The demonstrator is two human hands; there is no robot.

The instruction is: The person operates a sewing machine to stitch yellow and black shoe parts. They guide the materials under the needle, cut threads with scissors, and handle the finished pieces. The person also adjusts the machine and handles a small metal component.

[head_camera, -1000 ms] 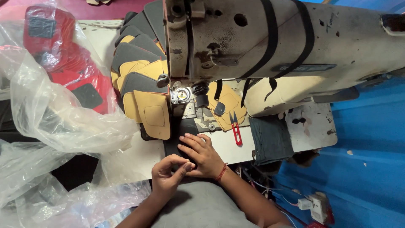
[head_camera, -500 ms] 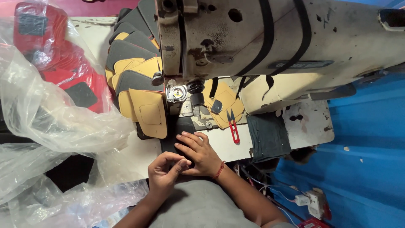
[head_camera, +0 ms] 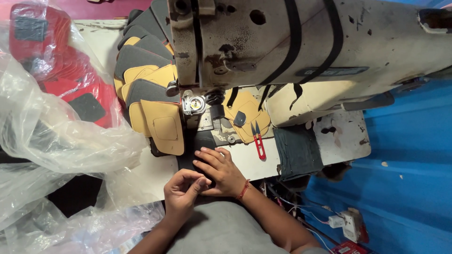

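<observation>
A worn, cream-coloured industrial sewing machine (head_camera: 301, 51) fills the top of the view, standing on a pale work table (head_camera: 245, 162) above a blue floor (head_camera: 409, 188). Crumpled clear plastic sheeting (head_camera: 52, 141) spreads over the table's left side, with red cut pieces (head_camera: 61, 80) beneath it. A fanned stack of tan and grey cut pieces (head_camera: 150, 94) lies just left of the needle area, and red-handled thread snips (head_camera: 258, 140) rest on a tan piece to its right. A dark grey cloth (head_camera: 297, 153) hangs over the table's near edge. The right hand (head_camera: 219, 169) lies flat, fingers spread, pressing on a dark piece (head_camera: 197, 143) that lies on the table just below the presser foot; a red thread band circles its wrist. The left hand (head_camera: 183, 190) sits just beside it at the near edge, touching it, fingers curled inward with thumb meeting fingertips; whether it pinches anything cannot be told.
</observation>
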